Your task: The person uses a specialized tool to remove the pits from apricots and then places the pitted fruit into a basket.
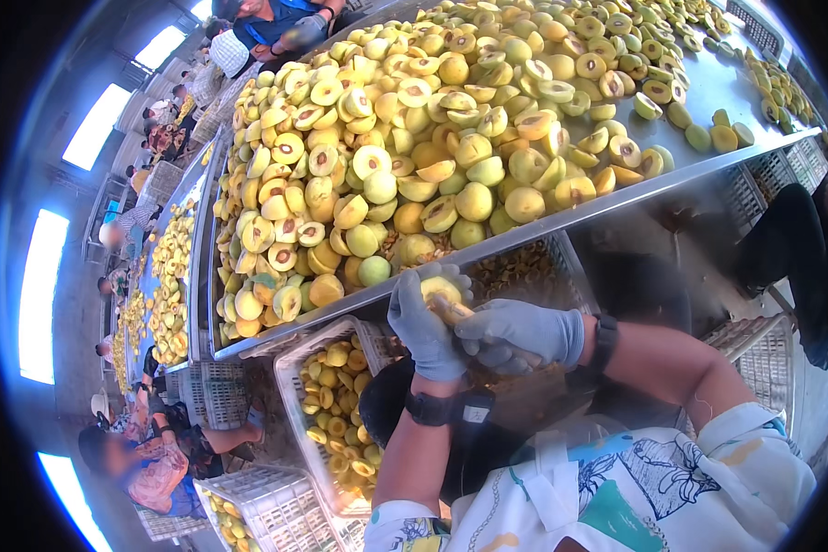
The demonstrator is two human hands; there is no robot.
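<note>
Grey gloves cover both my hands, which meet just off the near edge of the metal table. My left hand [422, 324] is closed around a yellow fruit half [439, 289], its cut face turned up. Gripped in my right hand [530, 329] is a short tan tool [452, 311], its end at the fruit; its working tip is hidden. Beyond my hands, a big heap of halved yellow-green fruit [474, 200], looking like peaches or apricots, covers the table. Many halves show brown pits or hollows.
The table's metal rim [607, 208] runs in front of me. Below left stands a white crate [290, 386] of fruit halves; another crate [550, 267] under the table holds brown scraps. Co-workers sit at the far side [281, 32] and lower left [156, 469]. Stacked crates [754, 354] stand right.
</note>
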